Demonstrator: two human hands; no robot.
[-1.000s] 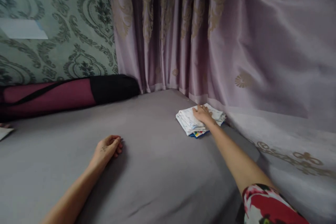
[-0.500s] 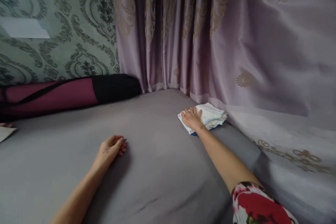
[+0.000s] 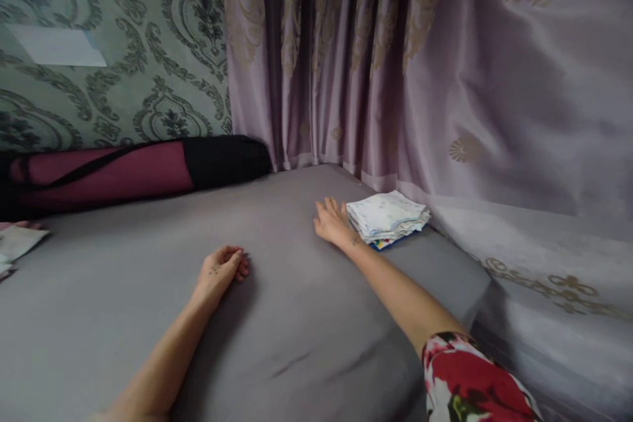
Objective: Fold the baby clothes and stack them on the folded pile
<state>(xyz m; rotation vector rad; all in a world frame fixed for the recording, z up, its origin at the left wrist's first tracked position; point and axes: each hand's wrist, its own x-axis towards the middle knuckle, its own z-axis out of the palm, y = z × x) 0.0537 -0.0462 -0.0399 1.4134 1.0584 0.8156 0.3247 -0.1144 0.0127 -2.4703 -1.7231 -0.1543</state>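
A neat stack of folded white cloths [image 3: 388, 214] lies near the right side of the grey bed sheet [image 3: 297, 316], with a blue, multicoloured piece at its bottom. Just left of the stack is my right hand [image 3: 332, 221], palm down with its fingers spread, holding nothing. It is very close to the stack's left edge; whether it touches is hard to tell. My left hand [image 3: 223, 267] rests over the sheet nearer the middle, its fingers loosely curled in with nothing visible in them.
Along the patterned wall [image 3: 173, 79] lies a long maroon and black bag [image 3: 148, 171]. Some white and pink cloths [image 3: 20, 241] are at the left edge. A lilac curtain [image 3: 445, 112] hangs behind the stack and down the bed's right side.
My right hand has come off the top of the cloth stack and moved left onto the sheet beside it. My left hand keeps its curled pose; the view has shifted slightly left.
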